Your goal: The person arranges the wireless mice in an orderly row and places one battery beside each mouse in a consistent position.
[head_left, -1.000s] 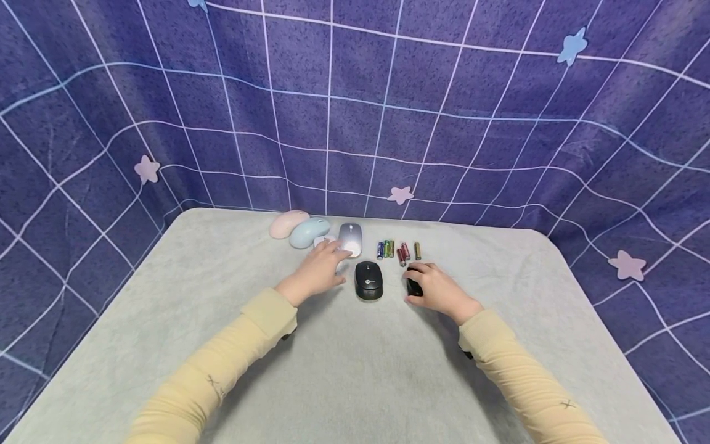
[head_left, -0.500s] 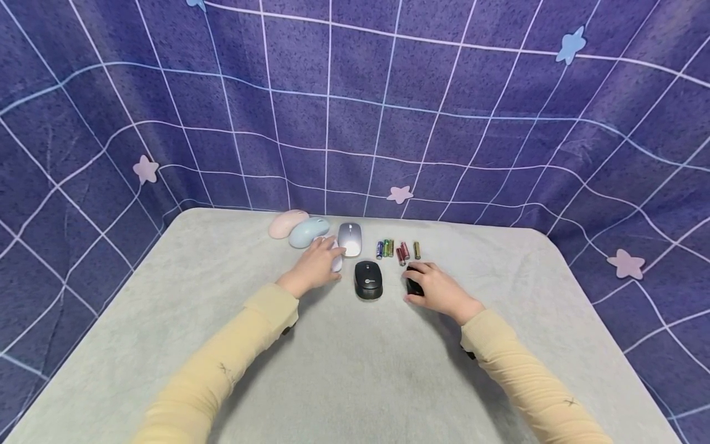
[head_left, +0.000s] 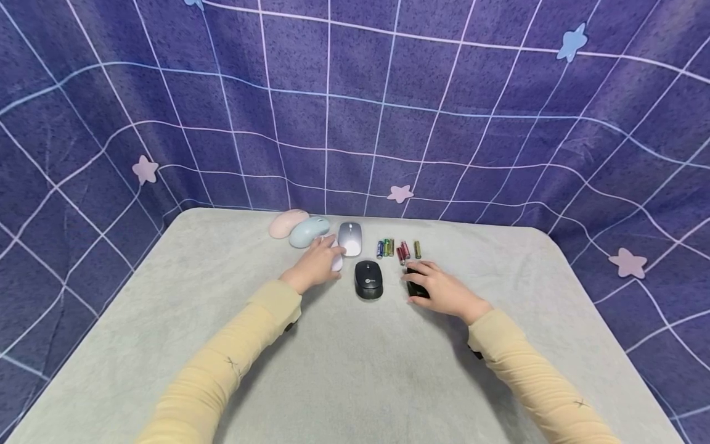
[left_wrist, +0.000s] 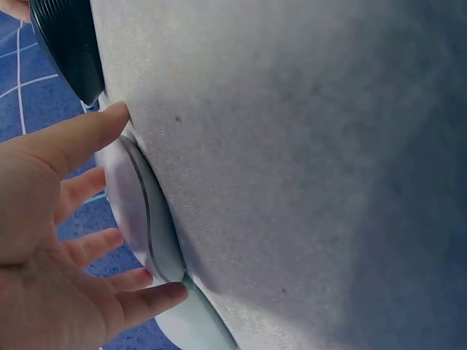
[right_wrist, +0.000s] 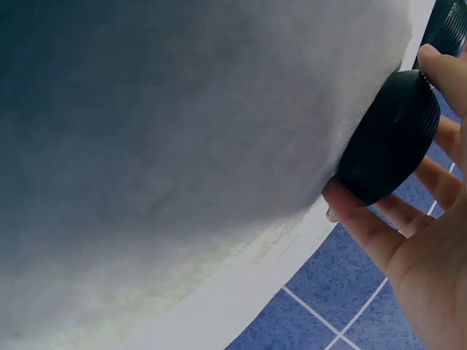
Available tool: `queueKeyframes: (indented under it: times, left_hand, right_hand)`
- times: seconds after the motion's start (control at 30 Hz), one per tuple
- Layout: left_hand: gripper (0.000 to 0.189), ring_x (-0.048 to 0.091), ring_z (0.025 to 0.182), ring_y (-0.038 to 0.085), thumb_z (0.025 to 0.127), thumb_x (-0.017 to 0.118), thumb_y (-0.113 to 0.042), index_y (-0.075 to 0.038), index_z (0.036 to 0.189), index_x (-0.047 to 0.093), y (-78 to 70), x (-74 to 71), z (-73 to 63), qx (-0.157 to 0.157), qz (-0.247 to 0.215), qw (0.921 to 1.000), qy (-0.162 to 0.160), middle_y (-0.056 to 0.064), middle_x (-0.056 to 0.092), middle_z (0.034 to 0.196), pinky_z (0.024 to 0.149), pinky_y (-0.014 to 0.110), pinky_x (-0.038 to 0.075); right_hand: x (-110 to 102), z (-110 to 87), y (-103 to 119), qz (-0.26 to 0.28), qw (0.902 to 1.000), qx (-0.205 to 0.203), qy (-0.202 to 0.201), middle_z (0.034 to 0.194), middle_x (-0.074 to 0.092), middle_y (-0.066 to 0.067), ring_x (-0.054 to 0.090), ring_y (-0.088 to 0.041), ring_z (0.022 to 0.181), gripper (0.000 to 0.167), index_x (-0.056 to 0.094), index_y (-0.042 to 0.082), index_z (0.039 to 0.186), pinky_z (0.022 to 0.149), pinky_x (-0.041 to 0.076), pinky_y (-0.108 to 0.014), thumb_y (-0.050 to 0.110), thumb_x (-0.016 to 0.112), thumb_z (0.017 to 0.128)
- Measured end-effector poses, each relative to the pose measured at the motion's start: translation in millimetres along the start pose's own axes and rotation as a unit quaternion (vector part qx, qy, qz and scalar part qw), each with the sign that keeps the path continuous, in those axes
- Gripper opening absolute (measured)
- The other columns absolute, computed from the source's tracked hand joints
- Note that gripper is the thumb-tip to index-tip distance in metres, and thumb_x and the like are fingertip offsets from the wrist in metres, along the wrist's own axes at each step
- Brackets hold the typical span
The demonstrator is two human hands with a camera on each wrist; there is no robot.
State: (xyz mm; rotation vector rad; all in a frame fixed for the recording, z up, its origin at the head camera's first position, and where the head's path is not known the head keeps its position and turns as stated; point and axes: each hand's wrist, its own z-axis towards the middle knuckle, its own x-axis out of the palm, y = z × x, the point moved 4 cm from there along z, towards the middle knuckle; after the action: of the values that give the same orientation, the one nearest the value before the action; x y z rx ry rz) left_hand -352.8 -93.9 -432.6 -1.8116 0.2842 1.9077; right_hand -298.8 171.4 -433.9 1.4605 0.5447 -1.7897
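Note:
My left hand [head_left: 315, 264] lies over a whitish-lilac computer mouse [head_left: 337, 262]. In the left wrist view, thumb and little finger hold its two ends, the other fingers [left_wrist: 95, 246] along its top. My right hand [head_left: 444, 291] grips a black computer mouse [head_left: 416, 285]. The right wrist view shows that black mouse [right_wrist: 394, 138] between thumb and little finger, with its ribbed side facing the thumb. A second black mouse [head_left: 368, 280] sits untouched between the hands. A grey mouse [head_left: 350, 239] stands just beyond the left fingertips.
A light blue mouse [head_left: 309, 232] and a pink mouse [head_left: 288, 223] sit at the back left. Behind the right hand lie small batteries: blue [head_left: 379, 249], green [head_left: 386, 248], red [head_left: 405, 249] and gold [head_left: 417, 249]. A purple grid curtain [head_left: 355, 111] hangs behind the pale table [head_left: 355, 370].
My left hand has drawn slightly back and settled onto the whitish-lilac mouse. The right hand has shifted a little to the right with its black mouse.

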Motion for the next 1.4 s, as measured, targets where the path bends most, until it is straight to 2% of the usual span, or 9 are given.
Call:
queueKeyframes:
  times: [0.3,0.67,0.87,1.17,1.4]
  left_hand:
    - [0.053,0.037,0.131,0.043,0.072,0.079,-0.018,-0.004,0.119,0.06,-0.1,-1.4,0.0,0.013,-0.004,0.9997,-0.02,0.027,0.044,0.137,0.113,0.056,0.023]
    - [0.046,0.043,0.127,0.038,0.068,0.079,-0.013,-0.005,0.11,0.064,2.7,-4.4,-0.2,0.029,-0.002,0.9994,-0.022,0.024,0.053,0.129,0.113,0.054,0.025]
    - [0.046,0.042,0.128,0.039,0.07,0.08,-0.017,-0.006,0.112,0.064,5.2,-5.0,-2.0,0.025,-0.016,0.9995,-0.014,0.025,0.051,0.132,0.114,0.053,0.024]
    - [0.048,0.041,0.129,0.04,0.073,0.078,-0.019,-0.008,0.117,0.064,8.4,-3.6,-6.1,0.029,0.003,0.9996,-0.008,0.025,0.049,0.133,0.114,0.053,0.024]
    - [0.043,0.041,0.127,0.044,0.071,0.077,-0.016,-0.007,0.112,0.066,9.7,-4.7,-8.8,0.034,-0.011,0.9993,-0.013,0.026,0.05,0.133,0.112,0.055,0.025]
  right_hand:
    - [4,-2.3,-3,-0.007,0.9994,-0.031,-0.014,0.128,0.056,-0.02,0.048,-0.043,0.119,0.037,0.067,0.007,0.11,0.104,0.039,-0.05,0.028,0.074,0.081]
    - [5,-0.8,-1,-0.013,0.9986,-0.046,-0.022,0.127,0.057,-0.021,0.05,-0.042,0.117,0.035,0.068,0.005,0.108,0.103,0.039,-0.05,0.026,0.074,0.08]
    - [6,-0.9,-1,-0.018,0.9989,-0.042,-0.012,0.128,0.056,-0.021,0.049,-0.042,0.118,0.036,0.067,0.004,0.109,0.104,0.038,-0.049,0.025,0.073,0.081]
    - [6,-1.2,-1,-0.017,0.9987,-0.047,-0.013,0.129,0.056,-0.021,0.049,-0.043,0.118,0.035,0.067,0.005,0.111,0.104,0.039,-0.049,0.025,0.072,0.083]
    - [7,-2.7,-1,-0.023,0.9984,-0.049,-0.015,0.129,0.056,-0.021,0.049,-0.043,0.118,0.037,0.067,0.004,0.112,0.104,0.039,-0.05,0.025,0.073,0.082]
